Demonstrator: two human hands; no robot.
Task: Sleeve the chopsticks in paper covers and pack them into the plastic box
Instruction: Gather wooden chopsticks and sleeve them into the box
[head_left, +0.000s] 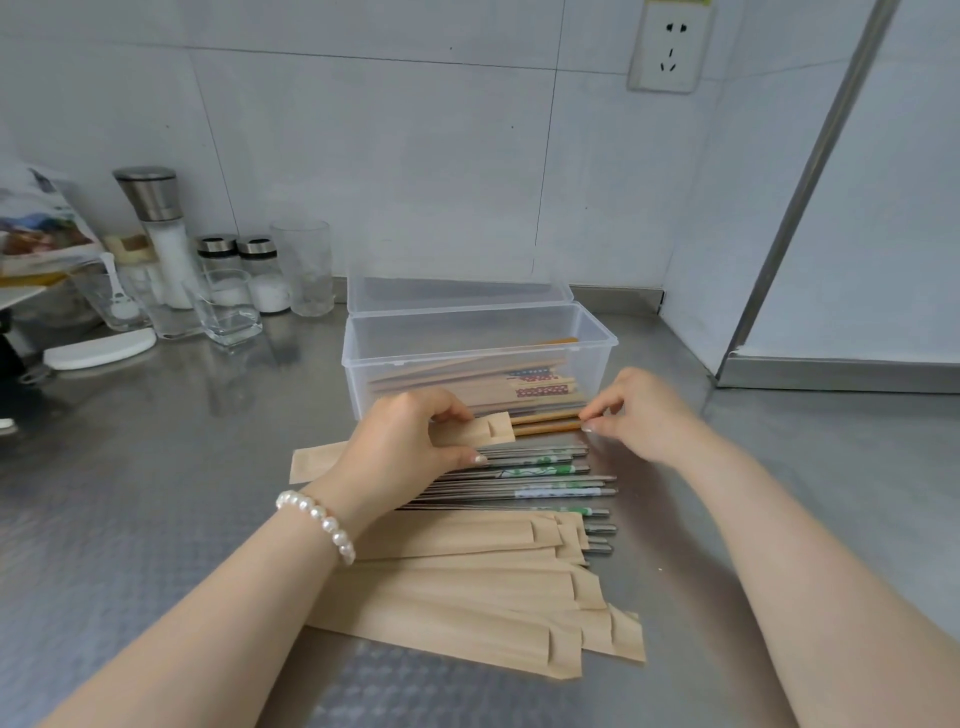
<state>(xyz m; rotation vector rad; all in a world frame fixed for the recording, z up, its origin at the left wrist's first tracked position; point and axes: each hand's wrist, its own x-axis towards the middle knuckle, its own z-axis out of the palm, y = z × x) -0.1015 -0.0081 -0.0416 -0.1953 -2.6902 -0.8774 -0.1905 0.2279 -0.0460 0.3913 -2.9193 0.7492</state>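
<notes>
Left hand (400, 441): I pinch the flimsy paper cover (480, 430).
Right hand (636, 415): I pinch stiff wooden chopsticks (545, 422) by their ends.

Mid-frame, two wooden chopsticks (545, 422) sit half inside a tan paper cover (475, 430), before the open clear plastic box (478, 353) holding sleeved pairs.

Steel counter (156, 467) bears plastic box (363, 358), paper covers (467, 597), metal chopsticks (545, 486), jars (260, 275).
</notes>
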